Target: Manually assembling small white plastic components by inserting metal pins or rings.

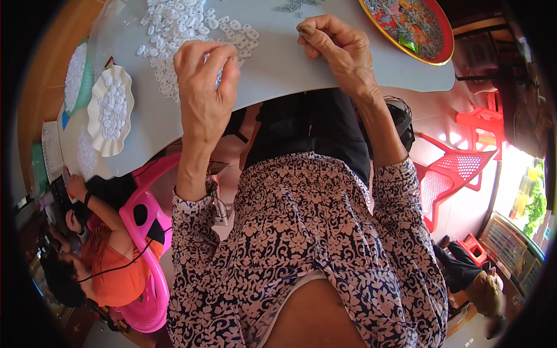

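Small things could have gone astray here: the loose, small, oval white plastic pieces [174,23] lay heaped without any rim around them on the light grey tabletop [272,69], so a sweep of the left wrist might have pushed some toward the near edge and down to the floor. The small grey metal pieces [297,5] at the far side of the tabletop were loose as well, and a careless reach might have scattered them or mixed them with the white ones. The round red tray with a gold rim [447,37], which held more grey metal bits, stood near the table's right end, where a bump from the right arm could have tipped or shifted it. The cream, wavy-edged dish [110,145] of white pieces, near the left edge, seemed similarly exposed. The left hand [204,87] was loosely curled in front of the white heap, its fingertips hidden behind the knuckles; whether it gripped or touched a piece could not be told. The right hand [345,55], over the tabletop between heap and tray, had thumb and forefinger pressed together at the tips, other fingers folded below; anything pinched there was too small or hidden to make out.
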{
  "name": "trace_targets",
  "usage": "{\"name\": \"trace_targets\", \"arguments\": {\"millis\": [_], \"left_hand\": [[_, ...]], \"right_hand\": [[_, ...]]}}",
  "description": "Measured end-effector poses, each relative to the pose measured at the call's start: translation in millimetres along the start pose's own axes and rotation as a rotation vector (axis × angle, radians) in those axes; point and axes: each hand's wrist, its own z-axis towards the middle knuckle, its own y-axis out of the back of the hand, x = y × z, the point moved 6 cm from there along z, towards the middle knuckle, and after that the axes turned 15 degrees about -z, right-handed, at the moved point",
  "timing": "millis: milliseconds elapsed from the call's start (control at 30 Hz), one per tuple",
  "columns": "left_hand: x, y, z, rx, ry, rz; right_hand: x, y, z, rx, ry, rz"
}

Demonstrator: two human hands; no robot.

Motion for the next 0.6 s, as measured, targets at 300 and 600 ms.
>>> {"name": "trace_targets", "arguments": {"millis": [300,600], "left_hand": [[20.1,8.6,13.9,0.034,-0.015,0.126],[9.6,24.6,-19.9,0.183,0.194,0.044]], "right_hand": [[1.7,-3.8,1.0,0.021,0.013,-0.023],[-0.8,-3.9,-1.1,-0.008,0.009,0.011]]}}
